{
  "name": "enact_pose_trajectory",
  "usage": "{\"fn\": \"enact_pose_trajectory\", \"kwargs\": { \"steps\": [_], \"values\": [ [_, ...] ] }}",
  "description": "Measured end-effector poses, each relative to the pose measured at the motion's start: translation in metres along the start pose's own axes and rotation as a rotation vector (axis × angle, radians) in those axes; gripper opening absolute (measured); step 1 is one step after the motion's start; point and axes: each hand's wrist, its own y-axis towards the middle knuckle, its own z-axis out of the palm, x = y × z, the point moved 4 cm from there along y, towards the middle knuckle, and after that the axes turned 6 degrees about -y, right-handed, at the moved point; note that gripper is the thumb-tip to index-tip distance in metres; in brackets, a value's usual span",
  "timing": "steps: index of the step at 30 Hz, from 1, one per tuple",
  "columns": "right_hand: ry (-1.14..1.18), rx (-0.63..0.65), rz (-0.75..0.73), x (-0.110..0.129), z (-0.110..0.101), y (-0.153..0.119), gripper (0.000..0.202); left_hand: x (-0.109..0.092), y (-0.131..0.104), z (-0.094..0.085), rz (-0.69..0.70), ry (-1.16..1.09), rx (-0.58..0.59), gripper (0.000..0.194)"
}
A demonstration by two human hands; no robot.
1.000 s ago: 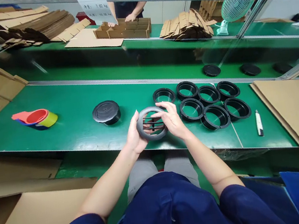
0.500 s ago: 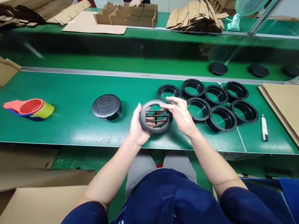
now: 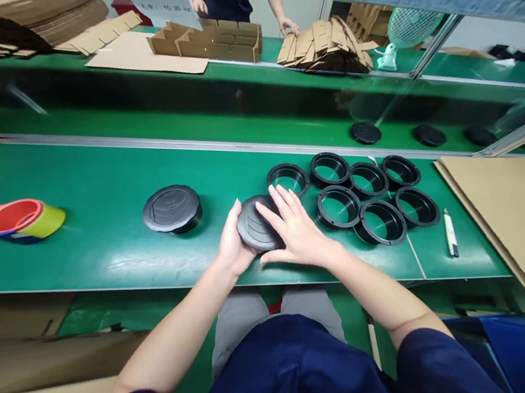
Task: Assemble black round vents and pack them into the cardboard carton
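Note:
A round black vent [image 3: 258,225] with its face closed is between my two hands, over the green table's front part. My left hand [image 3: 234,244] grips its left rim. My right hand [image 3: 295,228] lies on its face and right side with the fingers spread. To the left, another round black vent [image 3: 172,208] rests face up on the table. Just right of my hands stand several open black rings [image 3: 338,206], grouped together.
Red, blue and yellow ring pieces [image 3: 14,219] lie at the left. A white cutter [image 3: 450,233] and cardboard sheets [image 3: 519,215] are at the right. Behind a clear panel are cardboard dividers [image 3: 213,43], a green fan [image 3: 415,25] and another person's hands.
The held vent's slatted opening now shows as a closed face. My right hand has moved down onto it. The view has shifted, and the other person's hands have moved apart, one to the cardboard pile.

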Motion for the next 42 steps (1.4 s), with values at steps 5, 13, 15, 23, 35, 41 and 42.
{"fn": "enact_pose_trajectory", "kwargs": {
  "steps": [5, 13, 15, 23, 35, 41, 42],
  "values": [
    [0.034, 0.05, 0.033, -0.031, -0.012, 0.026, 0.116, 0.0, 0.001, 0.014, -0.007, 0.1, 0.142, 0.063],
    [-0.165, 0.139, 0.313, -0.124, -0.003, 0.068, 0.112, -0.027, 0.023, -0.022, 0.277, 0.384, -0.117, 0.053],
    [-0.169, 0.172, 0.307, -0.121, 0.008, 0.073, 0.109, -0.028, 0.029, -0.03, 0.34, 0.4, -0.14, 0.052],
    [-0.13, -0.085, 0.176, -0.083, -0.003, 0.113, 0.073, -0.029, 0.03, -0.043, 0.659, 0.491, -0.199, 0.04],
    [0.212, -0.342, 0.94, -0.26, -0.064, 0.13, 0.033, -0.023, 0.038, 0.018, 1.301, 1.869, 0.436, 0.058],
    [0.467, -0.55, 1.503, -0.374, -0.112, 0.027, 0.033, -0.064, 0.047, 0.003, 1.503, 1.893, -0.039, 0.038],
    [0.545, -0.557, 1.533, -0.378, -0.105, 0.02, 0.032, -0.068, 0.046, 0.002, 1.526, 1.874, -0.071, 0.034]
  ]
}}
